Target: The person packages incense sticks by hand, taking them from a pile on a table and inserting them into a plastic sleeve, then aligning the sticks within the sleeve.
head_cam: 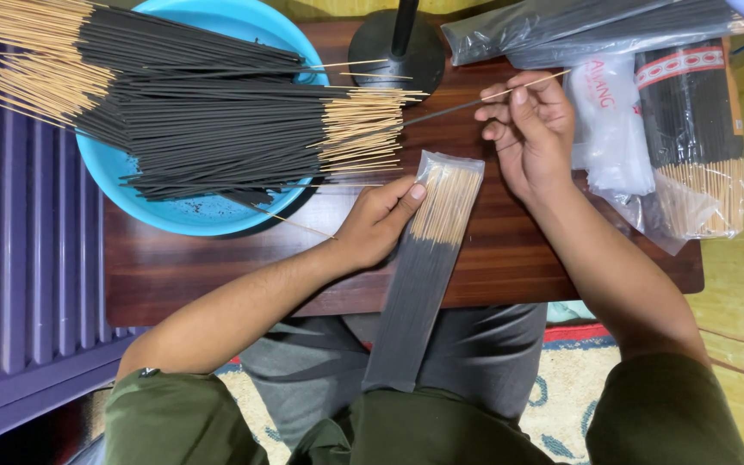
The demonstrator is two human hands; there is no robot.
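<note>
Left hand (378, 222) grips the open mouth of a clear pouch of incense sticks (424, 258): black coated shafts, bare tan ends toward the blue basin (191, 215). Pouch lies just right of the basin, across the wooden table (510, 267). Right hand (531, 129) pinches 1 incense stick (467, 105) above the pouch.

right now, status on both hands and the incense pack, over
Left hand grips clear pouch of incense sticks at its open top. Right hand pinches single incense stick above table. Loose sticks heaped on blue basin, nothing blocking.
</note>
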